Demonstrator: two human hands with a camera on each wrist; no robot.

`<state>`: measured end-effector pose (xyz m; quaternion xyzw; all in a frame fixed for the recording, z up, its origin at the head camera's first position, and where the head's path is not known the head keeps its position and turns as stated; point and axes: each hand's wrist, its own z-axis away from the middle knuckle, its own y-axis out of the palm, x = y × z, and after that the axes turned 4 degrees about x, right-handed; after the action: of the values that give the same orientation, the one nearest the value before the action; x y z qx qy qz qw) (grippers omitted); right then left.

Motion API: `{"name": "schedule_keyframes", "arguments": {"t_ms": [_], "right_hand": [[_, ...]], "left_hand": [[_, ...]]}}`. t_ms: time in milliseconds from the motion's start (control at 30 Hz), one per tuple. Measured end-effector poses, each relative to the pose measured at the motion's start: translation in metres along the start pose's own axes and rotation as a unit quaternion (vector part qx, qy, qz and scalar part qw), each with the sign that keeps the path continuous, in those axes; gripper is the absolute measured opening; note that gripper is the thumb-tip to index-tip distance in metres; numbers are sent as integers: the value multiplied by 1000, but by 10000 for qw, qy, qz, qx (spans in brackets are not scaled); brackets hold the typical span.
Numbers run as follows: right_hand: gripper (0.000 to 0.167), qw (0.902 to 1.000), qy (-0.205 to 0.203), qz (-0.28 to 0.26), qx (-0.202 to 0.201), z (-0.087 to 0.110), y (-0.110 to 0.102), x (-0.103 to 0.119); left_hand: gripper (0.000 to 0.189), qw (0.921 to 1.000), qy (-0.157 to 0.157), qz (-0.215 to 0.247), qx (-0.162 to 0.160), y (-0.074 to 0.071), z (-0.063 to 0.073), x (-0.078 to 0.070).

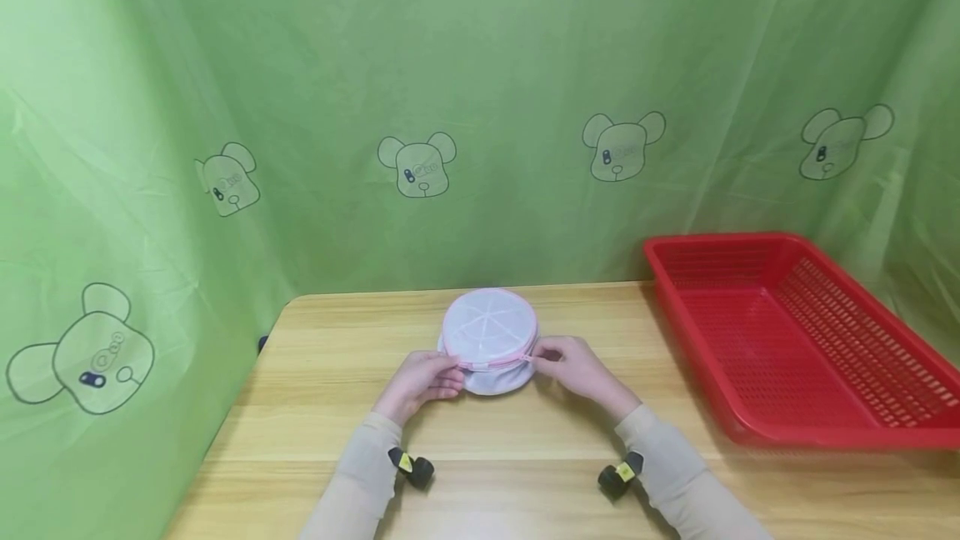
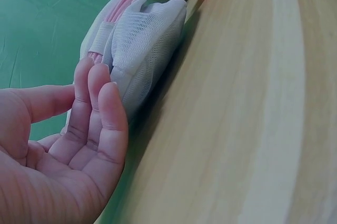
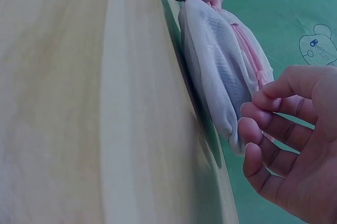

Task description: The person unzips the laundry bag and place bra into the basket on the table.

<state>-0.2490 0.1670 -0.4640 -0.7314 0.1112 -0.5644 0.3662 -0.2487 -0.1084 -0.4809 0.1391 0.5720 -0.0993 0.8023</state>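
A round white mesh laundry bag (image 1: pixel 489 327) with a pink zipper (image 3: pixel 248 47) round its side lies on the wooden table, its flat top facing up. My left hand (image 1: pixel 423 380) holds the bag's near left edge, with the fingertips at one end of the zipper in the left wrist view. On the other side, my right hand (image 1: pixel 576 367) pinches the small zipper pull (image 3: pixel 261 79) between thumb and forefinger, the other fingers loosely bent beside the bag. Below the zipper, the soft mesh side (image 2: pixel 145 37) sags in folds.
A large red plastic basket (image 1: pixel 693 348) with slotted walls stands on the right of the table (image 1: pixel 337 332). Green curtains (image 1: pixel 510 48) printed with bear faces hang behind and along both sides. Each wrist carries a small black camera.
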Motion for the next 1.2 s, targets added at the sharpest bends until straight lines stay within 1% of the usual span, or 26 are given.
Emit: {"name": "schedule_keyframes", "arguments": {"t_ms": [167, 400, 700, 867, 1067, 1200], "right_hand": [[9, 10000, 10, -62, -37, 0, 0, -3], [9, 9998, 150, -132, -81, 1, -1, -3], [9, 9998, 94, -99, -110, 2, -4, 0], [9, 9999, 89, -117, -87, 2, -3, -1], [9, 9997, 54, -235, 63, 1, 2, -1], [7, 9997, -40, -223, 71, 1, 4, 0]], "left_hand": [[24, 10000, 34, 27, -6, -2, 0, 1], [24, 9999, 76, 98, -94, -5, -2, 3], [26, 9996, 73, 118, -252, -5, -2, 2], [28, 9996, 71, 127, -235, -5, -2, 1], [32, 9996, 135, 40, -238, -5, 0, -1], [32, 9998, 86, -48, -157, -4, -1, -2]]}}
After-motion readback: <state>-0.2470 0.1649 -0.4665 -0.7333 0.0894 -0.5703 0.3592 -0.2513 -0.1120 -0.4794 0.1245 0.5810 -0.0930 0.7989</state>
